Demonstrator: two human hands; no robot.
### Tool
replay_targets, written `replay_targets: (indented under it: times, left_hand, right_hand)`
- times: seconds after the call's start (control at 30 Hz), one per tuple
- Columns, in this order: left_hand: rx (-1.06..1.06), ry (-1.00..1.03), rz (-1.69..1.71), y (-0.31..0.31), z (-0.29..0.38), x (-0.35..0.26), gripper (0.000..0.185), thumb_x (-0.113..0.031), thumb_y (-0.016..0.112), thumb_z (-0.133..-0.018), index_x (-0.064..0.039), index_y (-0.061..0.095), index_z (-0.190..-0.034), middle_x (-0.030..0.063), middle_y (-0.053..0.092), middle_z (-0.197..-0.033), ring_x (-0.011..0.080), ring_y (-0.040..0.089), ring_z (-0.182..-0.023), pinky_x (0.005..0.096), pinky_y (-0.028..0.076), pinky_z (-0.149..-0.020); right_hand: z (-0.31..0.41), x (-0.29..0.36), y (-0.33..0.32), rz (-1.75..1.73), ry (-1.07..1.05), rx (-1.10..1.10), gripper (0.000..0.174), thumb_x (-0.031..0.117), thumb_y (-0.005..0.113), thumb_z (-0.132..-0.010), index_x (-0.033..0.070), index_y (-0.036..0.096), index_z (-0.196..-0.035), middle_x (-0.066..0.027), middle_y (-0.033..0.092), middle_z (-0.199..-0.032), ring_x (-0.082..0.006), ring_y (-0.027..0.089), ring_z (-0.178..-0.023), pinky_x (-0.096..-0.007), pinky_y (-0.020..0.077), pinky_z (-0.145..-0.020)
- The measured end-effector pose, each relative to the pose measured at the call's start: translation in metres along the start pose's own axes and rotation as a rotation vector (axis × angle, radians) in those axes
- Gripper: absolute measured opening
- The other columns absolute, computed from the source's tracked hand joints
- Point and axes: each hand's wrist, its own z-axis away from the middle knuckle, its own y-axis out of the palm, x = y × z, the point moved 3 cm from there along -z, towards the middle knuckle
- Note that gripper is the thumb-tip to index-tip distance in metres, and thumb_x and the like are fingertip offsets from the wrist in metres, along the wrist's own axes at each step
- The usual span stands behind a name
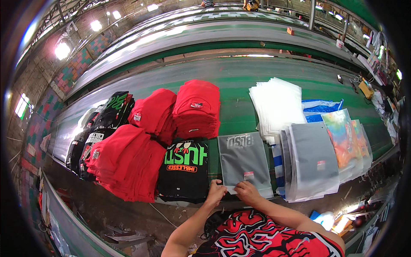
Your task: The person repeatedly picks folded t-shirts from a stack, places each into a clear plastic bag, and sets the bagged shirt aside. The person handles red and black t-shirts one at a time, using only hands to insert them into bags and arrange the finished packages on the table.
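A folded dark T-shirt in a frosted plastic bag [242, 160] lies flat before me, its near edge at the table edge. My left hand [217, 193] pinches the bag's near left corner. My right hand [248, 192] grips the same near edge farther right, below a small red and white label [249, 175]. Left of the bag is a stack of folded black T-shirts [186, 189] with green and orange print. Right of it, bagged grey garments [313, 151] lie piled beside bagged tie-dye garments [338, 128]. Behind stands a fanned stack of translucent plastic bags [277, 102].
Stacks of folded red T-shirts [197, 99] and more black T-shirts [114, 112] cover the table's left part. A blue and white striped sheet [321, 106] shows behind and under the bagged garments. Long green tables [237, 74] run across the workshop; two people [208, 3] are far off.
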Motion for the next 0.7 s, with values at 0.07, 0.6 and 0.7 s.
replay_targets:
  times: [0.07,0.6,0.7]
  left_hand:
    - [0.016,-0.001,-0.001,-0.002,0.0,-0.002,0.052,0.001,0.063,-0.086,-0.003,0.033,-0.128,0.009,0.062,-0.082,0.0113,0.053,-0.063,0.0241,0.043,-0.053]
    - [0.022,-0.049,0.038,-0.011,0.004,-0.02,0.057,0.002,0.064,-0.085,0.001,0.032,-0.132,0.0087,0.06,-0.078,0.0129,0.054,-0.063,0.0258,0.042,-0.054]
    - [0.028,-0.044,0.043,-0.013,0.005,-0.021,0.058,0.003,0.063,-0.084,0.001,0.031,-0.132,0.0084,0.059,-0.077,0.013,0.054,-0.063,0.0258,0.042,-0.054]
  right_hand:
    - [0.006,-0.003,-0.005,0.006,0.016,0.001,0.027,0.009,0.078,-0.067,0.007,0.073,-0.094,-0.0063,0.064,-0.096,-0.0264,0.062,-0.091,-0.0384,0.0521,-0.082]
    - [0.065,-0.045,-0.057,0.185,0.163,-0.018,0.018,0.007,0.073,-0.072,0.005,0.071,-0.09,-0.0083,0.065,-0.095,-0.0284,0.063,-0.091,-0.0399,0.0534,-0.082]
    - [0.074,-0.049,-0.062,0.213,0.189,-0.031,0.019,0.006,0.073,-0.07,0.005,0.071,-0.09,-0.0086,0.065,-0.096,-0.0287,0.063,-0.091,-0.0402,0.0533,-0.082]
